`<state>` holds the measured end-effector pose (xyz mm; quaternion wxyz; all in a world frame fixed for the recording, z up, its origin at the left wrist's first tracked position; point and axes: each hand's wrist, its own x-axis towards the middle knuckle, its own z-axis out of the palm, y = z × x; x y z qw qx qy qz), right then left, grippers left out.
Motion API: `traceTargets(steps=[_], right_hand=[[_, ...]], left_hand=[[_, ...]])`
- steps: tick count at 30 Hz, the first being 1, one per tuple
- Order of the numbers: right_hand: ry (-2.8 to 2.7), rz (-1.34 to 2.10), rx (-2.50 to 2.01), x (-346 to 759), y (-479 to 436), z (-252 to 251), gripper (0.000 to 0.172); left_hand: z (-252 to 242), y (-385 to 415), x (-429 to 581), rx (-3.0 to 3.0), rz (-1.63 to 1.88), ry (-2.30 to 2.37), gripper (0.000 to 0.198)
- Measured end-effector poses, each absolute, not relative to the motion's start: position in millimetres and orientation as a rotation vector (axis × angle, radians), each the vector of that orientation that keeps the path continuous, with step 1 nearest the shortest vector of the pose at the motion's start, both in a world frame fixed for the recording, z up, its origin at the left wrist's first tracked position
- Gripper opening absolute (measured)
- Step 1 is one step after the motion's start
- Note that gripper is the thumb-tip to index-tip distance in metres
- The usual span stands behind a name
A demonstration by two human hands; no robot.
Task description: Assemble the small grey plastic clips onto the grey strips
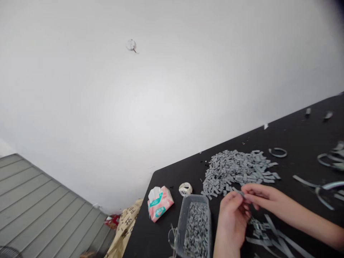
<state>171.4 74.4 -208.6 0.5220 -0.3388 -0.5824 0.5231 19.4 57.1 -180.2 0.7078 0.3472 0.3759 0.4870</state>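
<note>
My left hand is closed in a pinch on a small grey strip piece whose end shows at the fingertips. From the right, my right hand meets it, thumb and fingers pressed together at the same piece; the exact grip is partly hidden. Just beyond the hands lies a heap of short flat grey pieces on the black table. Beside my left wrist stands a clear plastic tub filled with small grey parts. Under my right forearm are long grey strips and several small pieces.
A pink tissue pack and a tape roll lie left of the heap. Eyeglasses rest against the tub. Curled grey strips are at the right. Behind the black table is a white wall; a printed brown bag stands left.
</note>
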Motion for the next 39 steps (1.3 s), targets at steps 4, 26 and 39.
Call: traceTargets(steps=[4, 26, 39], right_hand=[[-1.290, 1.257, -0.844, 173, 82, -217, 0.026], [-1.320, 1.257, -1.215, 189, 64, -184, 0.026], [-1.419, 1.216, -1.177, 192, 67, -187, 0.016]], left_hand=[[-180, 61, 20, 0.962, 1.112, 0.948, 0.046], [-177, 61, 22, 1.453, 1.147, 1.228, 0.007], [-176, 62, 28, 1.737, 1.120, 1.269, 0.010]])
